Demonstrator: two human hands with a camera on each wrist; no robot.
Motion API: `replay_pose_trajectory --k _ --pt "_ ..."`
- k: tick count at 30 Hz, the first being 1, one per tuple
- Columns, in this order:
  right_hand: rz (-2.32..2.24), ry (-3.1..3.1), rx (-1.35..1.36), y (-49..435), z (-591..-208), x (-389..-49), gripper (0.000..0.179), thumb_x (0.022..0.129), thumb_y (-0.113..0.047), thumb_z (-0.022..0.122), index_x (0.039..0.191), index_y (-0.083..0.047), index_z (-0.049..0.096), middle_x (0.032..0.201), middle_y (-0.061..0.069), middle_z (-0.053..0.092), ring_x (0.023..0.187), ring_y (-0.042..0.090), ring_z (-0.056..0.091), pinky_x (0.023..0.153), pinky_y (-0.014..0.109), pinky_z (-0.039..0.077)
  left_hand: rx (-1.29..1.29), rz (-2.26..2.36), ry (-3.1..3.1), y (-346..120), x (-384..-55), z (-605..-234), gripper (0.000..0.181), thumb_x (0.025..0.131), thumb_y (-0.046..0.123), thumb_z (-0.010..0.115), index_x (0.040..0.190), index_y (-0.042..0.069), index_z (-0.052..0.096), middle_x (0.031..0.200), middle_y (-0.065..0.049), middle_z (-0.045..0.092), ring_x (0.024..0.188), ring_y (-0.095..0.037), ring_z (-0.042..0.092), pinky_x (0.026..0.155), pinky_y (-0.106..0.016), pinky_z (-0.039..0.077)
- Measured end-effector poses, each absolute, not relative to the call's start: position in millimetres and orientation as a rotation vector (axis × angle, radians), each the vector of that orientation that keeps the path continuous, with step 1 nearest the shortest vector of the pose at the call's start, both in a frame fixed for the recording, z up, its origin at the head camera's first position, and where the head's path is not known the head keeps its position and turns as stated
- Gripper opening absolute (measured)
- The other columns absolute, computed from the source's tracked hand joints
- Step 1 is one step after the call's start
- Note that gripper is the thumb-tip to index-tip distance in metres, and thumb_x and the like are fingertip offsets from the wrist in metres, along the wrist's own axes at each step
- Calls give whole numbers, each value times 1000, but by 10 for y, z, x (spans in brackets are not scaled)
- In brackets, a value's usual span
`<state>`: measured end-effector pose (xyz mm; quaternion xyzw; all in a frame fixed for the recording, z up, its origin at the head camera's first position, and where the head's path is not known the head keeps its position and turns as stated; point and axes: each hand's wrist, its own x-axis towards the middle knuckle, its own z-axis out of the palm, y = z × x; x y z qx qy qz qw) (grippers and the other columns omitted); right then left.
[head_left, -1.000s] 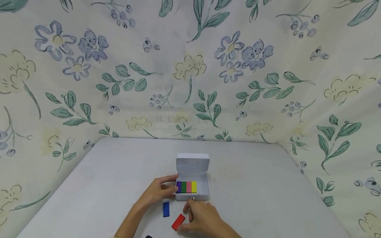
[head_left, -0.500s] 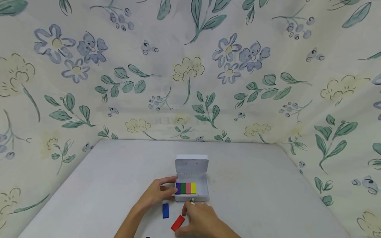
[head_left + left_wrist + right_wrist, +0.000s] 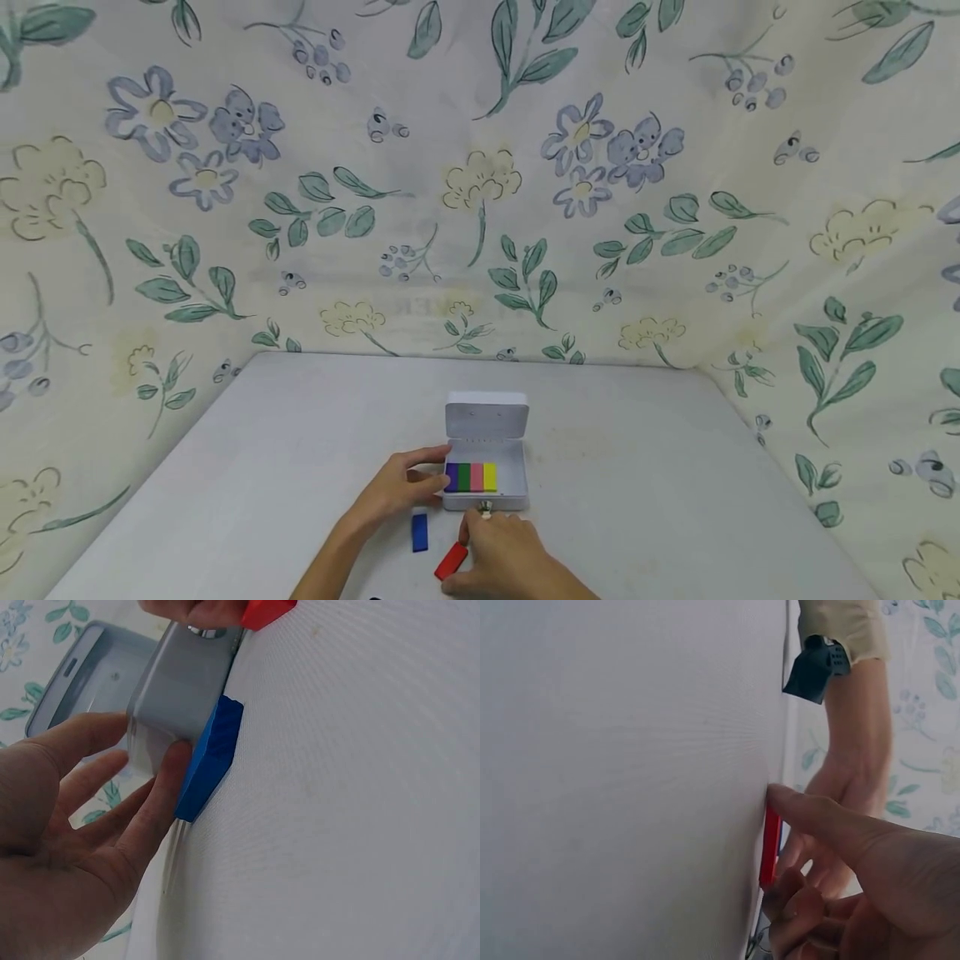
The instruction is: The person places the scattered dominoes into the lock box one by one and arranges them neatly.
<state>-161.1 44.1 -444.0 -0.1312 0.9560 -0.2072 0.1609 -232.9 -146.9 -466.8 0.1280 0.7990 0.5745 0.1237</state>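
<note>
A white hinged metal box [image 3: 513,467] stands with its lid [image 3: 487,417] raised. Purple, green, pink and yellow blocks [image 3: 477,477] lie side by side in its left part. My left hand [image 3: 393,486] rests against the box's left side, fingers spread and mostly straight, the tips at the rim and wall [image 3: 176,682]. In front of the box, my right hand [image 3: 506,550] pinches a flat red block [image 3: 451,562] by its two ends, thumb at one and fingers at the other; it stays at table level. A blue block [image 3: 420,532] lies on the table near my left hand.
The white table [image 3: 637,467] runs back to a flower-patterned cloth [image 3: 480,233] hung behind and at both sides. A metal latch [image 3: 485,506] sits on the box front, by my right fingers. A small dark thing [image 3: 375,597] shows at the bottom edge.
The right thumb has drawn round to the near end of the red block. The left hand, box and blue block keep their places; the view shifts slightly.
</note>
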Motion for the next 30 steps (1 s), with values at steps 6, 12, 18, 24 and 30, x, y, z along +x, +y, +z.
replay_pose_trajectory --k 6,12,18,24,30 --pt "-541 2748 -416 454 -4432 -1623 39 73 -44 83 98 -21 64 66 -4 52 59 12 48 55 24 36 363 1648 2347 -1470 -2325 -4671 57 90 28 70 142 12 52 147 -18 50 107 -30 68 82 -37 61" --pt "-520 2738 -502 507 -4380 -1655 36 75 -38 83 103 -23 66 64 -6 51 59 9 47 54 22 37 359 1642 2343 -1470 -2325 -4658 57 90 27 70 142 12 53 147 -18 49 107 -30 68 82 -37 61" --pt "-523 2736 -583 540 -4336 -1683 34 76 -35 83 103 -23 69 58 -9 52 54 5 46 51 18 37 363 1652 2342 -1471 -2323 -4660 56 91 25 70 142 10 52 147 -20 49 108 -31 67 82 -37 61" --pt "-540 2755 -592 592 -4293 -1714 33 74 -37 85 102 -27 70 62 -12 53 58 4 48 54 18 40 375 1652 2331 -1472 -2320 -4663 57 91 25 69 142 8 51 147 -21 49 109 -32 67 83 -38 61" --pt "-525 2853 -682 677 -4208 -1765 38 72 -37 84 105 -25 71 79 -12 55 68 4 47 62 24 45 393 1653 2342 -1471 -2323 -4672 55 91 24 69 141 7 52 146 -22 50 110 -34 66 83 -39 61"
